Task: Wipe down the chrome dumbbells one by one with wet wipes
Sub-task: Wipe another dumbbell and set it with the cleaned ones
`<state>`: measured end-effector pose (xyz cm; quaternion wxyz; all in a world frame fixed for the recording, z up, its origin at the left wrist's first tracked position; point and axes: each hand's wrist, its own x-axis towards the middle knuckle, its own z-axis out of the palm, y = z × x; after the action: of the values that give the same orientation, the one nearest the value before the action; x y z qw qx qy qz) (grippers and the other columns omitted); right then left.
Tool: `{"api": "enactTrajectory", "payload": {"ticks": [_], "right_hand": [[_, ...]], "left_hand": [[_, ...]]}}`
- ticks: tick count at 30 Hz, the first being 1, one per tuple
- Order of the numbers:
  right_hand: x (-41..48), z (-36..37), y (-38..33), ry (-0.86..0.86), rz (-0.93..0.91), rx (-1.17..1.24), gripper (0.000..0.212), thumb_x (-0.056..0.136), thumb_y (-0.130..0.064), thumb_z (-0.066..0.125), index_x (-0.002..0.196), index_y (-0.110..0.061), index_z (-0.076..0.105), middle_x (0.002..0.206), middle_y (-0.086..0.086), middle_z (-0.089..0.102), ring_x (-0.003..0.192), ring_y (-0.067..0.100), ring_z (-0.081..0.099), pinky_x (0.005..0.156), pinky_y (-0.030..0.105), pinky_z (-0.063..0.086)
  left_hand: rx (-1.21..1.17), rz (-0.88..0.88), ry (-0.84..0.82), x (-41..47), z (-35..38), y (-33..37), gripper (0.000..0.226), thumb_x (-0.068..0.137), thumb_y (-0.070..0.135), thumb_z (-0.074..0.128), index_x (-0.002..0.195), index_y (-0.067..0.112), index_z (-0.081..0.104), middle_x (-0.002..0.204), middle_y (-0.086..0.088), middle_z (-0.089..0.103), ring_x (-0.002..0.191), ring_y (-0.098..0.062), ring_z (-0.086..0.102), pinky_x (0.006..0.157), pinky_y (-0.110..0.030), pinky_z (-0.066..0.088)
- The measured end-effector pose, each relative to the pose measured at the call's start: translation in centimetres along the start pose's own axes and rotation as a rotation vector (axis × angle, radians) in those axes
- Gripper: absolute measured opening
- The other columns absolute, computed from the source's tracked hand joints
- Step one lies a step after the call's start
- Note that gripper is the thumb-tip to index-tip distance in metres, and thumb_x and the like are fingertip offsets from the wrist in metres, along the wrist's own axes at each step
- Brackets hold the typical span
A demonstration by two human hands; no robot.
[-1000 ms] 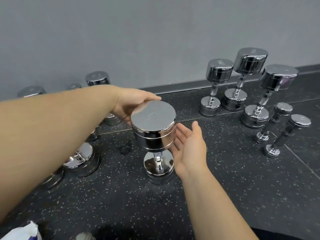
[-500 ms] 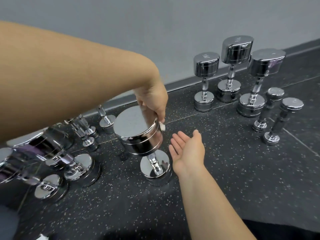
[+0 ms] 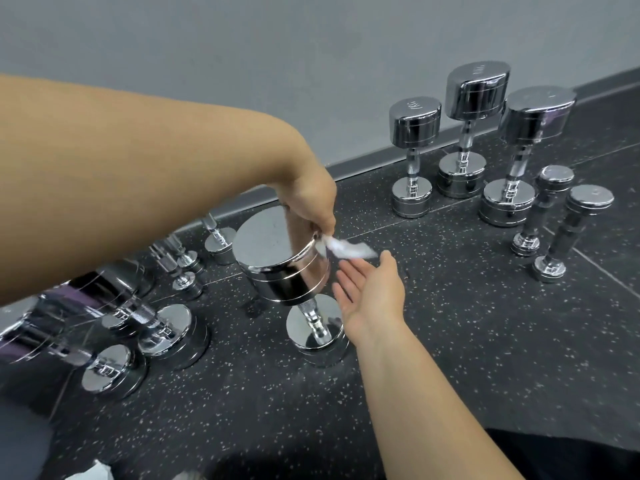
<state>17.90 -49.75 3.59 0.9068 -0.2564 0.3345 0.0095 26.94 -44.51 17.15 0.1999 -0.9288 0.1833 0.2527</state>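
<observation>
Counting chrome now. Over on the right, three big dumbbells (image 3: 414,126) standing on end, and two small dumbbells (image 3: 573,230) just beside them, so that's five. One lone dumbbell (image 3: 280,261) in the middle makes six. Then the left cluster (image 3: 162,327): blurred and overlapping, at least five, exact number I cannot tell. Two hands, the left hand (image 3: 311,202) and the right hand (image 3: 372,292). One wipe (image 3: 349,250).

Black speckled rubber floor (image 3: 485,341), a chrome dumbbell (image 3: 277,251) on end at centre, three large dumbbells (image 3: 476,91) upright near the wall at right, two small dumbbells (image 3: 568,230) beside them, more dumbbells (image 3: 166,327) clustered at left.
</observation>
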Motion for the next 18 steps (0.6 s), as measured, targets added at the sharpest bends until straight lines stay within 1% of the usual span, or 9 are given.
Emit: {"api": "enactTrajectory", "payload": {"ticks": [2,4,6,8,10,12,14,16,18], "right_hand": [[-0.4,0.0,0.2,-0.045,0.005,-0.029,0.055,0.104,-0.048,0.035,0.132,-0.006,0.057,0.131,0.012,0.062,0.124,0.026,0.056,0.100,0.036,0.044],[-0.8,0.3,0.1,-0.135,-0.020,-0.054,0.047,0.103,-0.044,0.041,0.131,-0.011,0.059,0.131,0.008,0.062,0.124,0.023,0.057,0.105,0.037,0.045],[-1.3,1.3,-0.3,-0.229,-0.083,-0.099,0.033,0.102,-0.037,0.048,0.120,-0.015,0.065,0.120,0.002,0.070,0.113,0.017,0.064,0.098,0.035,0.051],[-1.3,2.9,-1.3,-0.293,-0.137,-0.218,0.026,0.100,-0.034,0.052,0.110,-0.017,0.069,0.106,0.000,0.075,0.095,0.015,0.069,0.083,0.032,0.054],[-0.9,4.1,-2.9,-0.330,-0.181,-0.414,0.020,0.098,-0.030,0.056,0.101,-0.017,0.071,0.097,0.005,0.073,0.080,0.019,0.065,0.072,0.033,0.049],[-0.9,4.8,-4.0,-0.366,-0.184,-0.611,0.014,0.097,-0.020,0.058,0.095,-0.012,0.069,0.087,0.008,0.065,0.068,0.019,0.059,0.064,0.031,0.047],[-0.8,4.7,-4.5,-0.352,-0.196,-0.696,0.008,0.094,-0.014,0.063,0.090,-0.008,0.067,0.076,0.005,0.065,0.064,0.016,0.061,0.058,0.026,0.052],[-1.3,4.3,-4.5,-0.279,-0.265,-0.699,0.013,0.087,-0.005,0.067,0.077,-0.008,0.060,0.064,0.003,0.064,0.057,0.013,0.063,0.059,0.025,0.057],[-1.9,3.5,-3.9,-0.193,-0.266,-0.712,0.018,0.084,0.006,0.057,0.071,-0.006,0.057,0.058,0.005,0.064,0.056,0.014,0.063,0.077,0.032,0.061]], "left_hand": [[-0.224,-0.002,-0.054,-0.1,-0.4,-0.9,0.026,0.096,0.036,0.057,0.080,0.016,0.065,0.078,-0.001,0.069,0.079,-0.022,0.065,0.090,-0.040,0.055],[-0.464,-0.016,0.006,-0.5,0.2,-1.9,0.022,0.096,0.031,0.058,0.083,0.015,0.065,0.074,-0.002,0.069,0.070,-0.020,0.065,0.070,-0.032,0.057],[-0.568,-0.030,0.121,-0.9,1.4,-3.0,0.019,0.095,0.030,0.057,0.091,0.016,0.067,0.082,-0.002,0.066,0.068,-0.017,0.061,0.053,-0.023,0.048],[-0.726,0.028,0.211,-1.1,2.4,-3.6,0.019,0.095,0.024,0.054,0.099,0.016,0.070,0.092,-0.004,0.068,0.075,-0.019,0.061,0.066,-0.025,0.048],[-0.879,0.111,0.244,-1.2,3.1,-4.2,0.016,0.094,0.019,0.055,0.096,0.015,0.071,0.090,-0.003,0.068,0.080,-0.019,0.060,0.080,-0.031,0.046],[-0.939,0.121,0.296,-1.4,3.9,-5.0,0.014,0.093,0.022,0.060,0.091,0.013,0.071,0.085,-0.001,0.067,0.079,-0.017,0.059,0.080,-0.030,0.046],[-0.991,0.136,0.312,-1.8,4.5,-5.8,0.013,0.094,0.023,0.062,0.098,0.014,0.070,0.086,-0.001,0.066,0.079,-0.015,0.058,0.077,-0.026,0.047],[-1.087,0.150,0.278,-2.7,4.8,-6.8,0.010,0.096,0.020,0.059,0.103,0.019,0.067,0.089,-0.002,0.065,0.078,-0.015,0.058,0.067,-0.023,0.048],[-1.199,0.177,0.245,-3.7,5.2,-7.8,0.015,0.099,0.015,0.054,0.106,0.019,0.067,0.088,-0.002,0.069,0.077,-0.016,0.063,0.063,-0.024,0.052]]}}
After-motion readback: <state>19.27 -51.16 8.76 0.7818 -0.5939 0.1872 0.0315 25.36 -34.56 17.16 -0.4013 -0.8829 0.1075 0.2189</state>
